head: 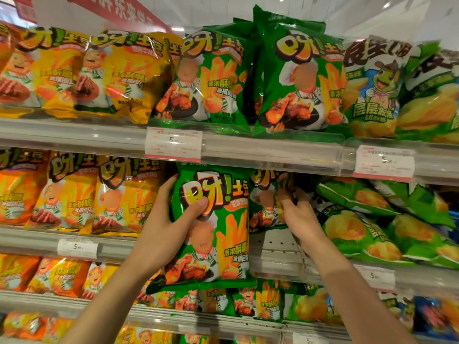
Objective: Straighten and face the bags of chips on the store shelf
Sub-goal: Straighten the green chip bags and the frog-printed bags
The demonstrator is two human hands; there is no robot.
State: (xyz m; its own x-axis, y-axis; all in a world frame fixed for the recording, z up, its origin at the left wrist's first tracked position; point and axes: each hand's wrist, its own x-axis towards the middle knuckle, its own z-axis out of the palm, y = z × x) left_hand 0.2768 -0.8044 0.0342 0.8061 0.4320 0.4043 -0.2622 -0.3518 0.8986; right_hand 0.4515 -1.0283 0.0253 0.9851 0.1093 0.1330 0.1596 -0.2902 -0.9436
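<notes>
A green bag of chips (218,234) with a chef and fries on its front is held upright in front of the second shelf (275,254). My left hand (171,219) is shut on its upper left side, thumb across the front. My right hand (298,214) reaches into the shelf gap and grips a second green bag (265,202) standing further back. Its fingertips are partly hidden behind that bag. To the right, green wavy-chip bags (360,234) lie tilted and fallen over.
The top shelf holds yellow bags (124,73), two upright green bags (298,80) and turtle-mascot bags (372,85). Orange and yellow bags (74,192) fill the left of the second shelf. Price tags (173,145) hang on the shelf rails. Lower shelves hold more bags.
</notes>
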